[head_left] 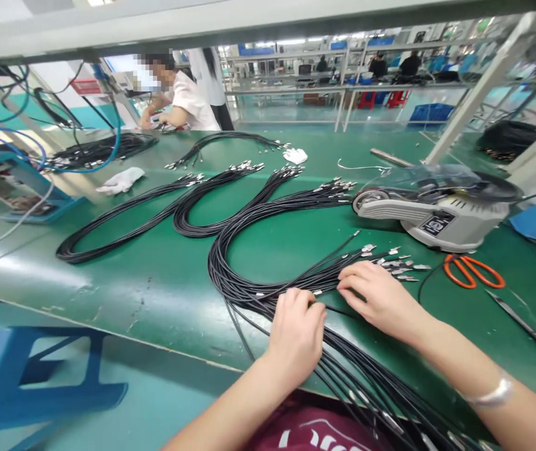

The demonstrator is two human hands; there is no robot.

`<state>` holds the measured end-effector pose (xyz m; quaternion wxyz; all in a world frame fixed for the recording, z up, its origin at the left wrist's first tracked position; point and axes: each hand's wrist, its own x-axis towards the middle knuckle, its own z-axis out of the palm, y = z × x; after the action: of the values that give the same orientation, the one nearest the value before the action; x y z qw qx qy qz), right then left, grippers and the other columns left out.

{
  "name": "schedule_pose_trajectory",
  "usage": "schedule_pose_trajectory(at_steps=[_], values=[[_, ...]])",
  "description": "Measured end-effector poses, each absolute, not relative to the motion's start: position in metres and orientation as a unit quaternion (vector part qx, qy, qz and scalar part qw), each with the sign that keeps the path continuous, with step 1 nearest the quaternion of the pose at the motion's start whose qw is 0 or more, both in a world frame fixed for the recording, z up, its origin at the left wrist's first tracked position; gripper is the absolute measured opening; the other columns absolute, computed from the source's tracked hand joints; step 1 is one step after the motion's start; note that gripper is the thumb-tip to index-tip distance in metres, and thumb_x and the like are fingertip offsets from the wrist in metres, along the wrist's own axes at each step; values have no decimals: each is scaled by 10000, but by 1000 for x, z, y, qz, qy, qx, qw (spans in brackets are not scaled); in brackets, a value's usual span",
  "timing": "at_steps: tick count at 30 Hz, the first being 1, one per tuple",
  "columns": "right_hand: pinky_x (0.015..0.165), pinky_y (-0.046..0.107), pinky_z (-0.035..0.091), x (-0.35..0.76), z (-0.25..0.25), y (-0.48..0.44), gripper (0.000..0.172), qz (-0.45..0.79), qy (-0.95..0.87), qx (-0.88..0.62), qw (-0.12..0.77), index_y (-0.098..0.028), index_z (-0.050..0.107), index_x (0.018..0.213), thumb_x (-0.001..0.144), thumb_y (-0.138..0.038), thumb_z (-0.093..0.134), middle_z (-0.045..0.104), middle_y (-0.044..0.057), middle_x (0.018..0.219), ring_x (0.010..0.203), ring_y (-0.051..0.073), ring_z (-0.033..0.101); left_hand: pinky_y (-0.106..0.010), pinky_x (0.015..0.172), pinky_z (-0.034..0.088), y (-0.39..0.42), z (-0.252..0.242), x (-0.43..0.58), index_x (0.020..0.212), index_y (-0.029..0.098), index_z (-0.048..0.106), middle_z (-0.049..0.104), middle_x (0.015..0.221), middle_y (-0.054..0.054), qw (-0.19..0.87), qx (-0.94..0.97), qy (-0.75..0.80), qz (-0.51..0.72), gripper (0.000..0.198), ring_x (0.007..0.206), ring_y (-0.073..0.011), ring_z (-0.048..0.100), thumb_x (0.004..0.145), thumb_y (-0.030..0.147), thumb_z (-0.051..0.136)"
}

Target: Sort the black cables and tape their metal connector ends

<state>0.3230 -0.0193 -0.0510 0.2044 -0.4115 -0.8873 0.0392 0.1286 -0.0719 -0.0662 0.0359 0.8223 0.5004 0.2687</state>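
A thick bundle of black cables [223, 257] curves in a U on the green table, its metal-tipped ends at the right. My left hand [296, 326] rests with bent fingers on the near side of this bundle; what its fingertips hold is hidden. My right hand [373, 294] is beside the cable ends, fingers curled toward the cables; I cannot make out what is between them. More loose black cables [371, 369] run from under my hands over the table's front edge. Two further looped bundles [185, 219] [79, 247] lie to the left.
A grey tape dispenser [465, 219] stands at the right, with orange-handled scissors [474, 270] and tweezers [526, 329] nearer. White gloves [121, 180] and more cables lie farther back. A blue stool [51, 376] stands at the lower left. A person [187, 103] sits across the table.
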Motion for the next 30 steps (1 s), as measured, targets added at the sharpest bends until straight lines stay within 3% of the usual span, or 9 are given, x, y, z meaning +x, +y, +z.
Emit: schedule_pose_trajectory(at_steps=[5, 8, 11, 15, 18, 22, 26, 30], values=[[846, 370, 433, 329, -54, -26, 237, 30, -888, -421, 181, -177, 584, 1111, 889, -208, 506, 645, 78, 1040, 965, 213, 559, -362, 715, 437, -87, -68, 122, 903, 152, 611, 601, 872, -69, 88, 833, 479, 263, 192, 801, -193, 507, 902, 155, 419], [792, 367, 426, 325, -57, -28, 184, 18, -893, -417, 166, -203, 633, 1002, 912, -231, 475, 649, 66, 966, 909, 216, 556, -357, 729, 450, -97, -65, 110, 911, 149, 606, 602, 810, -59, 118, 849, 449, 251, 196, 793, -187, 522, 899, 128, 411], [800, 371, 411, 320, -52, -41, 171, 33, -890, -421, 173, -174, 627, 875, 904, -210, 462, 646, 68, 910, 875, 210, 558, -364, 862, 441, -108, -63, 98, 1032, 147, 585, 626, 980, -79, 129, 858, 424, 261, 208, 970, -201, 533, 882, 109, 446], [725, 354, 425, 321, -37, -62, 174, 108, -891, -436, 74, -196, 622, 869, 882, -168, 450, 647, 28, 762, 709, 178, 574, -437, 1013, 336, -112, -59, 80, 1141, 162, 549, 622, 1113, -82, 90, 857, 437, 260, 267, 1088, -218, 523, 877, 193, 516], [744, 356, 434, 314, -26, -63, 213, 135, -891, -433, 34, -221, 654, 834, 887, -183, 452, 663, 28, 792, 761, 191, 592, -497, 1058, 243, -107, -57, 69, 1128, 177, 559, 646, 1072, -64, 60, 857, 453, 240, 252, 1022, -206, 565, 882, 214, 519], [807, 319, 460, 277, -26, -45, 247, 166, -895, -399, 113, -203, 667, 935, 908, -202, 421, 681, 50, 938, 871, 184, 607, -455, 1000, 323, -102, -63, 62, 1033, 180, 597, 652, 964, -53, 60, 863, 439, 245, 181, 923, -190, 568, 867, 206, 528], [832, 280, 481, 239, -44, -28, 333, 186, -900, -360, 159, -158, 676, 1009, 817, -38, 432, 701, 64, 986, 894, 172, 627, -401, 846, 397, -106, -72, 62, 894, 183, 619, 647, 851, -57, 40, 846, 448, 286, 96, 831, -192, 559, 844, 174, 537], [892, 298, 469, 233, -57, -26, 388, 170, -876, -380, 243, -154, 667, 1069, 812, -9, 417, 698, 57, 1050, 956, 174, 600, -415, 820, 380, -112, -78, 60, 845, 185, 625, 640, 1088, -102, -3, 835, 461, 301, 89, 844, -202, 565, 827, 157, 543]])
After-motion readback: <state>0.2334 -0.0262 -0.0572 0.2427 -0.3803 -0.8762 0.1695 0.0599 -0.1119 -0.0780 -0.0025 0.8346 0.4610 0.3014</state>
